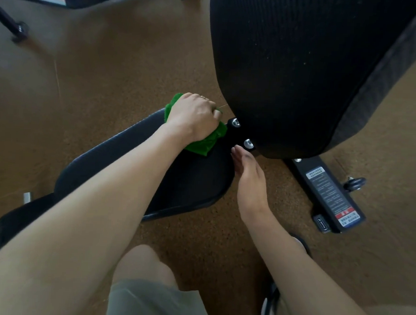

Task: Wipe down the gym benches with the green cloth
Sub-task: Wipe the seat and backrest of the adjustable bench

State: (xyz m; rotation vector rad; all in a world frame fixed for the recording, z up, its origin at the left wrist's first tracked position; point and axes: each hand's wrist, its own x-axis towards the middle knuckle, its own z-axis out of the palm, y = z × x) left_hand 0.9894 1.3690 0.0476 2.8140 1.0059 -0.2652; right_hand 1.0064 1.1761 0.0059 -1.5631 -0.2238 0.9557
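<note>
My left hand [195, 115] presses the bunched green cloth [202, 143] onto the far end of the black bench seat [192, 180], fingers curled over it, beside the hinge bracket [231, 132]. My right hand [248, 175] hovers at the seat's right edge, fingers straight and together, near the raised backrest [299, 78].
</note>
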